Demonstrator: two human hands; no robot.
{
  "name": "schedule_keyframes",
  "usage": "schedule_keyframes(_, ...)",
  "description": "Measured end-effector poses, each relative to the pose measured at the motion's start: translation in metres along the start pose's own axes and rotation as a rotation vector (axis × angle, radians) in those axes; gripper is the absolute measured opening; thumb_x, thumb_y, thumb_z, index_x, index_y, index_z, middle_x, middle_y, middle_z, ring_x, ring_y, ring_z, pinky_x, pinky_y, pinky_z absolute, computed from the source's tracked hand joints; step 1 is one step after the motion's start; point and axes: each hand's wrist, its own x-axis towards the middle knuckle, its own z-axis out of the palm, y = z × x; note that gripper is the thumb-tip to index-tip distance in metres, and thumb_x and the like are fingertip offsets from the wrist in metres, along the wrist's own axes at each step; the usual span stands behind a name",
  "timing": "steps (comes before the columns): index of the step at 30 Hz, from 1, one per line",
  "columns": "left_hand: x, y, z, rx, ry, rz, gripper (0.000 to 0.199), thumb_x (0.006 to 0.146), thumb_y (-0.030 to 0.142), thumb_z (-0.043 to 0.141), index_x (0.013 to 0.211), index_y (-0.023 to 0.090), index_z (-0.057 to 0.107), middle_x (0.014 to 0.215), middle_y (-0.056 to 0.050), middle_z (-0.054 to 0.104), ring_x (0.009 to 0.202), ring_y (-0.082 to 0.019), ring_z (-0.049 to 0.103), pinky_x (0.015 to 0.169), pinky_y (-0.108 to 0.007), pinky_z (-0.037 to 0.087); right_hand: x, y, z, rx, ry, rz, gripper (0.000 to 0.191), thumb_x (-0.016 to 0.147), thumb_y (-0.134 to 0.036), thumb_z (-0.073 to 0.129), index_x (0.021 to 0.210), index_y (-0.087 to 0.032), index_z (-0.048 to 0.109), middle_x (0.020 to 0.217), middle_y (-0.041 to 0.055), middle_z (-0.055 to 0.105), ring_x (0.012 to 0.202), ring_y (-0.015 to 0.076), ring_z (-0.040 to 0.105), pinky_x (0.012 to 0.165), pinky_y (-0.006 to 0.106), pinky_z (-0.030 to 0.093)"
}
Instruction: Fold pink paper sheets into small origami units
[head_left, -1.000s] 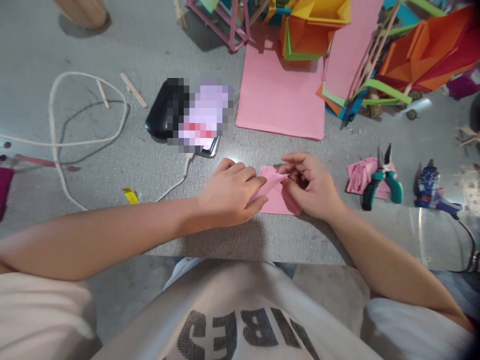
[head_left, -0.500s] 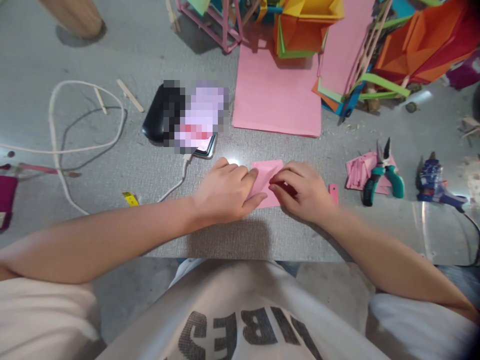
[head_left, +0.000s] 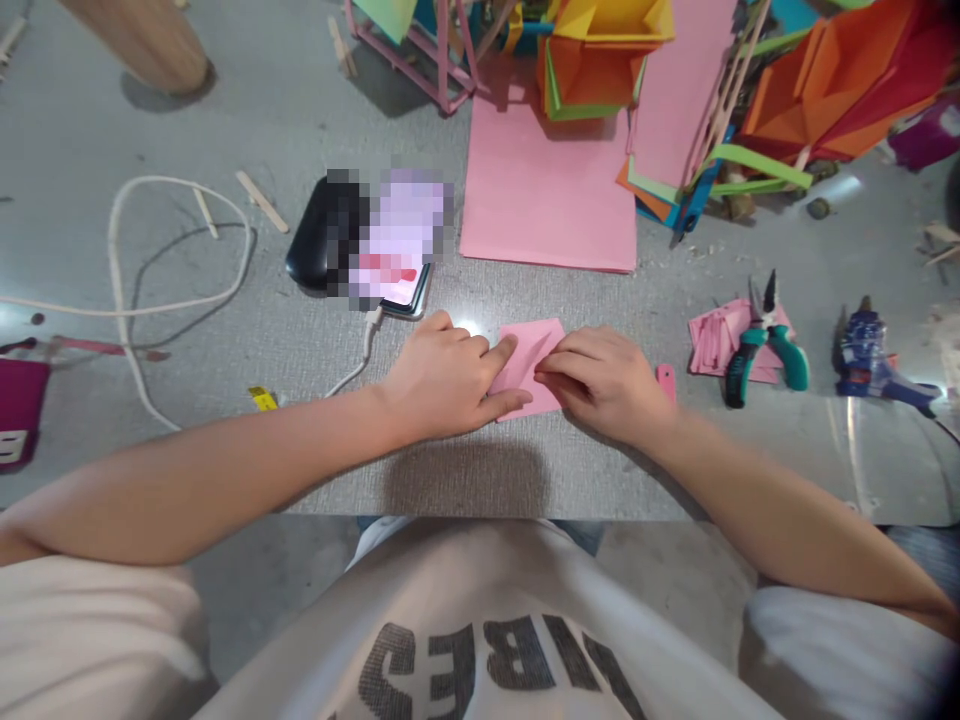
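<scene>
A small folded sheet of pink paper (head_left: 523,362) lies on the grey table between my hands, a flap on it raised along a slanting crease. My left hand (head_left: 444,378) holds its left side, index finger on the upper part and thumb on the lower edge, the other fingers curled. At the right side, my right hand (head_left: 600,380) pinches the flap between thumb and fingertips. Part of the paper's right edge is hidden under those fingers. Just beside my right wrist lies a pink strip-like piece (head_left: 665,382), partly covered.
Large pink sheets (head_left: 551,200) lie ahead. Pliers (head_left: 763,345) rest on pink paper pieces (head_left: 720,340), with a blue glue gun (head_left: 866,350) farther right. A phone (head_left: 405,285), black case (head_left: 319,245) and white cable (head_left: 116,250) are at left; orange folded paper (head_left: 840,85) stands behind.
The pink flap stands a little more open, showing more of the sheet between my hands. My right fingertips have closed more tightly on it. The view has shifted slightly.
</scene>
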Motion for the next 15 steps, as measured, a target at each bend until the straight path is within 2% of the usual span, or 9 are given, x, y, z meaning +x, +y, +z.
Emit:
schedule_keyframes(7, -0.0028, 0.0043, -0.0046, 0.017, -0.030, -0.025, 0.090, 0.116, 0.080, 0.052, 0.150, 0.000, 0.075, 0.086, -0.019, 0.086, 0.079, -0.037, 0.081, 0.082, -0.046, 0.041, 0.0024, -0.0008, -0.0010, 0.015, -0.015, 0.033, 0.023, 0.115, -0.028, 0.064, 0.103, -0.028, 0.084, 0.099, 0.0075, 0.085, 0.092, 0.0271, 0.073, 0.081, 0.046, 0.050)
schedule_keyframes(10, -0.0033, 0.0046, -0.0037, 0.042, -0.015, -0.017, 0.090, 0.115, 0.081, 0.051, 0.149, 0.001, 0.076, 0.084, -0.018, 0.085, 0.077, -0.036, 0.080, 0.081, -0.046, 0.041, 0.0022, -0.0009, 0.0000, -0.027, -0.014, -0.011, 0.025, 0.116, -0.027, 0.061, 0.108, -0.028, 0.084, 0.101, 0.0078, 0.084, 0.091, 0.0267, 0.072, 0.081, 0.045, 0.049)
schedule_keyframes(13, -0.0035, 0.0019, -0.0023, 0.036, 0.034, -0.015, 0.089, 0.114, 0.084, 0.048, 0.133, 0.005, 0.083, 0.083, -0.017, 0.084, 0.075, -0.033, 0.078, 0.081, -0.047, 0.041, 0.0023, -0.0001, 0.0007, -0.072, -0.031, -0.083, 0.027, 0.117, -0.028, 0.059, 0.116, -0.030, 0.086, 0.098, 0.0070, 0.081, 0.085, 0.0247, 0.067, 0.078, 0.044, 0.046)
schedule_keyframes(15, -0.0035, -0.0016, -0.0025, 0.008, 0.068, -0.002, 0.079, 0.115, 0.077, 0.047, 0.117, 0.008, 0.086, 0.082, -0.016, 0.082, 0.075, -0.031, 0.076, 0.081, -0.048, 0.042, 0.0028, 0.0014, 0.0001, -0.087, -0.057, -0.095, 0.029, 0.118, -0.030, 0.059, 0.117, -0.031, 0.087, 0.095, 0.0063, 0.078, 0.082, 0.0237, 0.063, 0.076, 0.044, 0.043)
